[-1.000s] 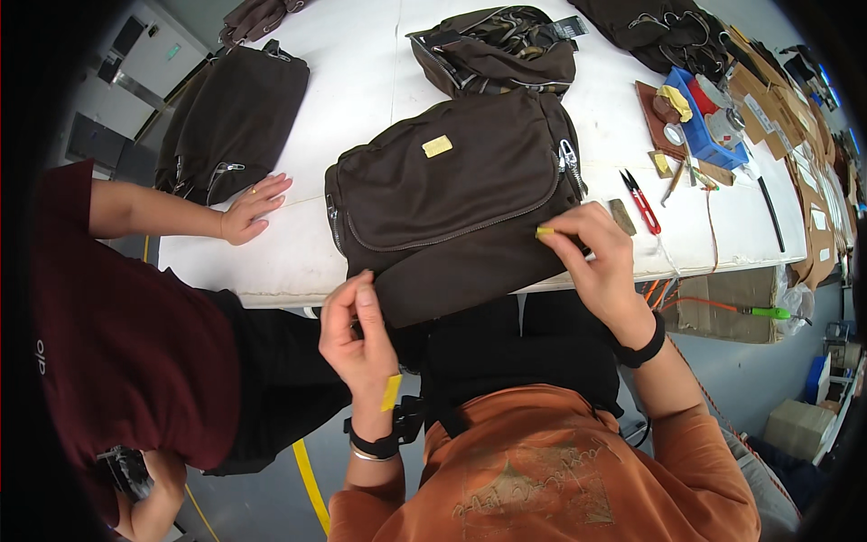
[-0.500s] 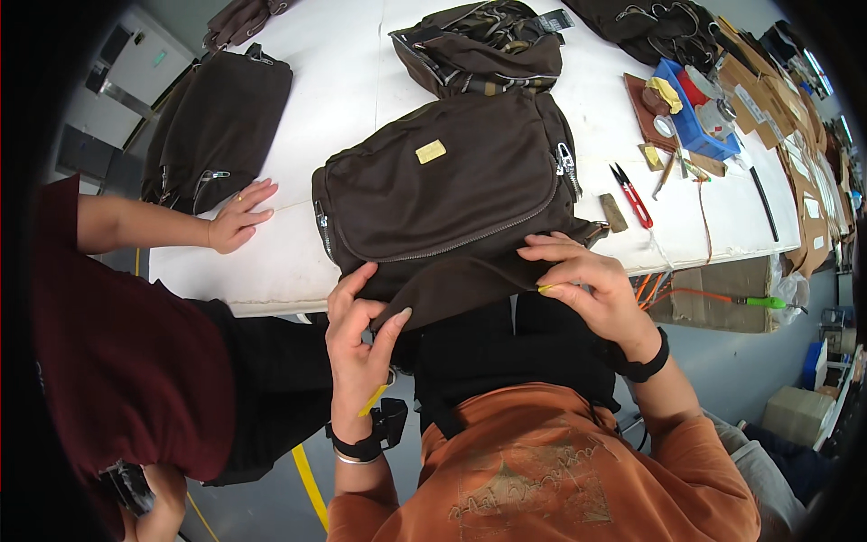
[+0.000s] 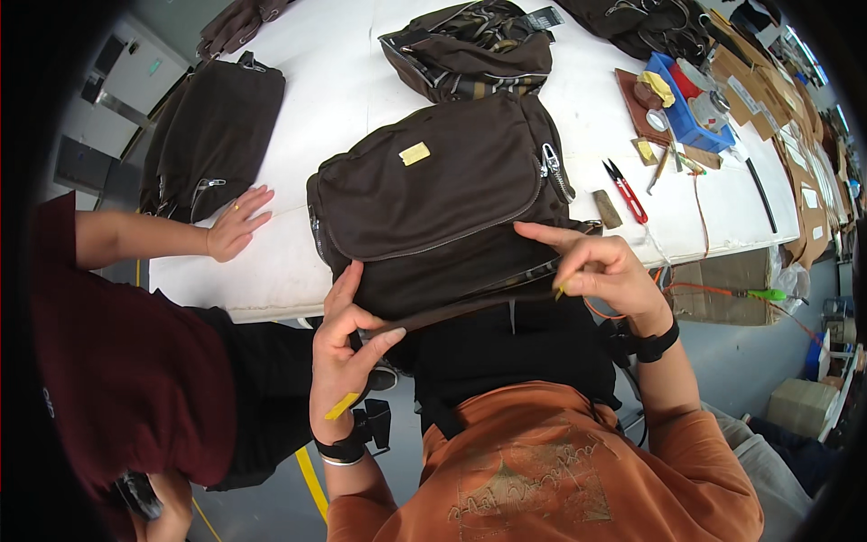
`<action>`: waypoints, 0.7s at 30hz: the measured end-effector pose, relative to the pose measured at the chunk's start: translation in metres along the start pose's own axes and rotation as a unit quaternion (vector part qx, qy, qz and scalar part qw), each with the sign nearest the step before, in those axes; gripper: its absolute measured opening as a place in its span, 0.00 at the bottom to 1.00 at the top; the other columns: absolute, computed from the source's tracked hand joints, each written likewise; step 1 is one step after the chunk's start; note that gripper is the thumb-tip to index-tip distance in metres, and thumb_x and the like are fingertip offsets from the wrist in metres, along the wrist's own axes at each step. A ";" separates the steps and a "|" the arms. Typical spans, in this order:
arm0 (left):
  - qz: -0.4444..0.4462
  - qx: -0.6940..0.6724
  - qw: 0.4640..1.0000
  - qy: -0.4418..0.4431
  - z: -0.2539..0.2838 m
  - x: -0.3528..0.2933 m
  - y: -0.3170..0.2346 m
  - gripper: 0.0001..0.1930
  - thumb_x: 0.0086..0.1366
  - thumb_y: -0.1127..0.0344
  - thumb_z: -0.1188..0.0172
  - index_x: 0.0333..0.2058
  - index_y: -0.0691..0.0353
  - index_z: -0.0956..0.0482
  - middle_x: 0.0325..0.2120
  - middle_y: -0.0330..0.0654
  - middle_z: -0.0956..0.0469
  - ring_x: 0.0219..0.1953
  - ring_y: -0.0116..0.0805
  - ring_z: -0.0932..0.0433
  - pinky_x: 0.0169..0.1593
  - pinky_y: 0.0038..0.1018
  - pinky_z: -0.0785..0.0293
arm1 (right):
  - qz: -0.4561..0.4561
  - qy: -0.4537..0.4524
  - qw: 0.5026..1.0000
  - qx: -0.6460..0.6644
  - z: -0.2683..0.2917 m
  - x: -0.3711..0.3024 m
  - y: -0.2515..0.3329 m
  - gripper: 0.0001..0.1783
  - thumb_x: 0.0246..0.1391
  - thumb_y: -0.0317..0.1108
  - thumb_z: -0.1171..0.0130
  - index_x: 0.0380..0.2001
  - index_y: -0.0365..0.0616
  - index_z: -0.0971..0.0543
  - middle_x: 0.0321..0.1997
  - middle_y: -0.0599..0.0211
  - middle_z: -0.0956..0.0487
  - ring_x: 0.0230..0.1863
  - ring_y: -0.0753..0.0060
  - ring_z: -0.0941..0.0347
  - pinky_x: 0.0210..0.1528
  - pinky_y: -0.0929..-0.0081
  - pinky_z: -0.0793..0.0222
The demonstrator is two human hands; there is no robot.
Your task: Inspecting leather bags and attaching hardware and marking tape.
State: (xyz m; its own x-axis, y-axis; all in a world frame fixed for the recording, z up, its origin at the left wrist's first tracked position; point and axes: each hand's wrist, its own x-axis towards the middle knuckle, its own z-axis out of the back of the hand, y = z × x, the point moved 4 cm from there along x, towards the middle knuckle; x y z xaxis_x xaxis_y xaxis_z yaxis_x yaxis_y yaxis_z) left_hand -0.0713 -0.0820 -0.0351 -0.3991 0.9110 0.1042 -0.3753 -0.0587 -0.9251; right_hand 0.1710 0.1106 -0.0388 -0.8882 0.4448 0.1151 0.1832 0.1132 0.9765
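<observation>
A dark brown fabric bag [image 3: 433, 194] with a curved zipped front and a small yellow patch [image 3: 414, 154] lies at the table's near edge. My left hand [image 3: 345, 348] holds its near left edge, thumb along the fabric and fingers up against the bag's side. At the near right edge, my right hand [image 3: 607, 275] is closed in a pinch on the fabric, its index finger stretched over the bag. A bit of yellow shows at the right fingertips. Between my hands the near edge is drawn into a narrow, taut line. Yellow tape [image 3: 341, 406] sticks to my left wrist.
A co-worker's hand [image 3: 238, 226] rests flat on the white table [image 3: 325, 108] at left, near another brown bag [image 3: 221, 126]. More bags lie at the back. Red thread snips [image 3: 625, 191], a small block [image 3: 607, 209] and a blue bin [image 3: 691, 108] are on the right.
The near strip of fabric, raised and bowed before, is now pulled lower and straighter towards me. My left hand has moved slightly left and down; my right hand has shifted right.
</observation>
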 end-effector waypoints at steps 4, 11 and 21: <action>0.042 -0.004 0.998 -0.049 -0.003 0.005 0.000 0.08 0.53 0.71 0.33 0.25 0.67 0.24 0.57 0.57 0.33 0.61 0.46 0.35 0.61 0.33 0.42 | -0.012 -0.122 0.992 -0.025 -0.002 0.005 -0.002 0.05 0.58 0.28 0.44 0.32 0.37 0.23 0.40 0.61 0.20 0.60 0.67 0.33 0.50 0.75 0.35; 0.020 0.092 0.989 -0.117 -0.006 0.011 0.004 0.10 0.57 0.71 0.36 0.30 0.73 0.26 0.50 0.51 0.24 0.48 0.33 0.27 0.55 0.25 0.36 | 0.004 -0.218 0.961 -0.171 -0.001 0.011 -0.014 0.07 0.58 0.30 0.43 0.34 0.37 0.22 0.34 0.69 0.20 0.36 0.84 0.28 0.39 0.84 0.34; -0.002 0.146 0.973 -0.181 -0.015 0.022 -0.001 0.10 0.54 0.69 0.32 0.29 0.70 0.20 0.40 0.50 0.22 0.42 0.39 0.23 0.48 0.29 0.31 | 0.028 -0.285 0.914 -0.288 -0.007 0.016 -0.011 0.08 0.56 0.31 0.41 0.35 0.37 0.22 0.28 0.64 0.21 0.28 0.76 0.27 0.33 0.80 0.33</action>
State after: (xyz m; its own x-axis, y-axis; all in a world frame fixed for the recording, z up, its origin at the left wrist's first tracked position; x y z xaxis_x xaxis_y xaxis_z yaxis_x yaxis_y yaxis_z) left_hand -0.0668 -0.0557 -0.0370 -0.6461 0.7106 0.2787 -0.5776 -0.2165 -0.7871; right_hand 0.1523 0.1102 -0.0460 -0.4912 0.8443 0.2141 -0.1757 -0.3368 0.9250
